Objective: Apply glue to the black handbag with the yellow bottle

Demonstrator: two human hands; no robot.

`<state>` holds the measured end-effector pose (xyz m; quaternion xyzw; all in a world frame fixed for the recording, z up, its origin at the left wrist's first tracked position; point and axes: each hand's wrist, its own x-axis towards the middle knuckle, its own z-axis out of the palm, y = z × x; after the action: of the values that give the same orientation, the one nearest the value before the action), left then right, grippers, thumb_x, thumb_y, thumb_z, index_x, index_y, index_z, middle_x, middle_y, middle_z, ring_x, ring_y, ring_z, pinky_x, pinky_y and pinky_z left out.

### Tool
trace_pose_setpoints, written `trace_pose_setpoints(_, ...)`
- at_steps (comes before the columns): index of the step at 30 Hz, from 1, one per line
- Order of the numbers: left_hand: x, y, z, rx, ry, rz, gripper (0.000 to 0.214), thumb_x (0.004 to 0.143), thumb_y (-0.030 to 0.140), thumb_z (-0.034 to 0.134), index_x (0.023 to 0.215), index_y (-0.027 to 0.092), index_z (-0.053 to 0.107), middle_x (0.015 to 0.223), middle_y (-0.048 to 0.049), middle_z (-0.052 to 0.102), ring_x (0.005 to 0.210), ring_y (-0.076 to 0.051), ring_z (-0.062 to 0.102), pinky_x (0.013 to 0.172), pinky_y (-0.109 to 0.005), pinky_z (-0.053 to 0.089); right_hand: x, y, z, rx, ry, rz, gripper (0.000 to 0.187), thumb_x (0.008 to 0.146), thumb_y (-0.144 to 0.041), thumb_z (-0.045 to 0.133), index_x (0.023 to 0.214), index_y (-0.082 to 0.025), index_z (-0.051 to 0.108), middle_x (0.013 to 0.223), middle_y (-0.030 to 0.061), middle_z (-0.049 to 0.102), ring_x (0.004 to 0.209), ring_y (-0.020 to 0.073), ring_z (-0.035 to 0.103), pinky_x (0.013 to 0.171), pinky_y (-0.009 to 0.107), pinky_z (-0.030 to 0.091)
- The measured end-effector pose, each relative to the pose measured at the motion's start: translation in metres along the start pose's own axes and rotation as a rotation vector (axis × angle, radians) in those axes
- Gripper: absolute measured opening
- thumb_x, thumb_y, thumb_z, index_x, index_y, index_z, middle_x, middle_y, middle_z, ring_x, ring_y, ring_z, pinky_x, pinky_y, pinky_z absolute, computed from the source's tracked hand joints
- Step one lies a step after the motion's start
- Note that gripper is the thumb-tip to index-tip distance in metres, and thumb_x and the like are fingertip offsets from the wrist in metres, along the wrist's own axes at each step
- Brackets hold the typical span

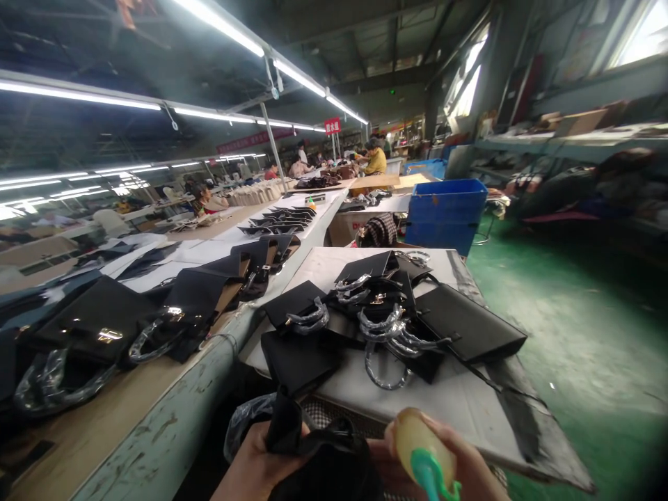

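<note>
Black soft bag piece (323, 463): at the lowest middle of the view, just in front of the near bench edge, held up by the left hand.
Left hand (250, 470): fingers closed around the upper fold of the black piece.
Pale yellow plastic squeeze bottle with a teal nozzle (417, 437): just beside the black piece, the nozzle pointing down toward the camera.
Right hand (472, 470): fingers wrapped around the bottle.
Grey-covered bench (470, 410): directly ahead; it carries a loose pile of black handbags with plastic-wrapped handles (470, 327).
Long wooden bench (104, 431): on the left, with more black bags in a row.
Blue plastic crate (446, 212): behind the grey bench, on the green floor (574, 334).
</note>
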<state>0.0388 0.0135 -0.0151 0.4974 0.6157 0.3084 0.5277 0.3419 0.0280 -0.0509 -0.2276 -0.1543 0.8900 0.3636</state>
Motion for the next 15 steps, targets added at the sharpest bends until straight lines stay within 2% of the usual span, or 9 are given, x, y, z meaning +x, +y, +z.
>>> trace_pose_setpoints(2, -0.003, 0.012, 0.008, -0.075, -0.060, -0.001, 0.045, 0.075, 0.058, 0.084, 0.078, 0.014, 0.073, 0.071, -0.0010, 0.057, 0.071, -0.016, 0.049, 0.066, -0.026, 0.040, 0.012, 0.004, -0.001, -0.036, 0.052, -0.020, 0.043, 0.086, -0.054, 0.081, 0.093, -0.011, 0.083, 0.086, 0.0106, 0.083, 0.080, 0.0214, 0.078, 0.076, 0.028, 0.057)
trace_pose_setpoints(5, -0.005, 0.027, 0.016, -0.018, -0.108, 0.130, 0.050, 0.085, 0.064, 0.074, 0.076, 0.016, 0.063, 0.077, -0.0010, 0.055, 0.075, -0.016, 0.047, 0.070, -0.026, 0.040, 0.020, 0.006, 0.006, -0.089, 0.034, 0.004, 0.047, 0.085, -0.053, 0.082, 0.091, -0.006, 0.083, 0.077, 0.0103, 0.077, 0.063, 0.0157, 0.069, 0.058, 0.021, 0.050)
trace_pose_setpoints(7, -0.006, 0.032, 0.018, 0.101, -0.139, 0.254, 0.051, 0.092, 0.065, 0.066, 0.078, 0.016, 0.064, 0.081, -0.0022, 0.058, 0.079, -0.018, 0.050, 0.075, -0.027, 0.041, 0.021, 0.007, 0.013, -0.114, 0.005, 0.010, 0.054, 0.084, -0.058, 0.079, 0.090, -0.005, 0.084, 0.075, 0.0114, 0.075, 0.062, 0.0154, 0.067, 0.055, 0.020, 0.047)
trace_pose_setpoints(8, -0.006, 0.033, 0.017, 0.136, -0.163, 0.272, 0.050, 0.093, 0.065, 0.065, 0.082, 0.016, 0.067, 0.084, -0.0023, 0.059, 0.080, -0.018, 0.051, 0.076, -0.026, 0.041, 0.022, 0.007, 0.015, -0.127, -0.007, 0.003, 0.057, 0.085, -0.061, 0.076, 0.088, -0.005, 0.084, 0.074, 0.0112, 0.074, 0.062, 0.0151, 0.065, 0.055, 0.020, 0.046)
trace_pose_setpoints(10, -0.007, 0.030, 0.016, 0.153, -0.227, 0.233, 0.051, 0.088, 0.067, 0.071, 0.091, 0.016, 0.071, 0.086, -0.0014, 0.059, 0.081, -0.018, 0.053, 0.076, -0.026, 0.041, 0.022, 0.009, 0.019, -0.152, -0.028, -0.025, 0.062, 0.083, -0.067, 0.073, 0.087, -0.006, 0.084, 0.073, 0.0100, 0.072, 0.062, 0.0150, 0.063, 0.057, 0.020, 0.047)
trace_pose_setpoints(12, -0.009, 0.025, 0.014, 0.177, -0.257, 0.221, 0.060, 0.079, 0.073, 0.077, 0.099, 0.017, 0.073, 0.091, -0.0023, 0.062, 0.084, -0.019, 0.056, 0.078, -0.026, 0.043, 0.022, 0.009, 0.022, -0.192, -0.052, -0.062, 0.066, 0.080, -0.070, 0.072, 0.084, -0.005, 0.083, 0.071, 0.0089, 0.068, 0.061, 0.0149, 0.060, 0.057, 0.021, 0.046)
trace_pose_setpoints(15, -0.010, 0.021, 0.015, 0.321, -0.232, 0.323, 0.074, 0.077, 0.082, 0.071, 0.108, 0.015, 0.073, 0.096, -0.0069, 0.066, 0.087, -0.022, 0.062, 0.083, -0.029, 0.046, 0.019, 0.008, 0.026, -0.246, -0.086, -0.111, 0.069, 0.075, -0.071, 0.073, 0.080, -0.003, 0.081, 0.070, 0.0083, 0.064, 0.060, 0.0151, 0.057, 0.055, 0.022, 0.043)
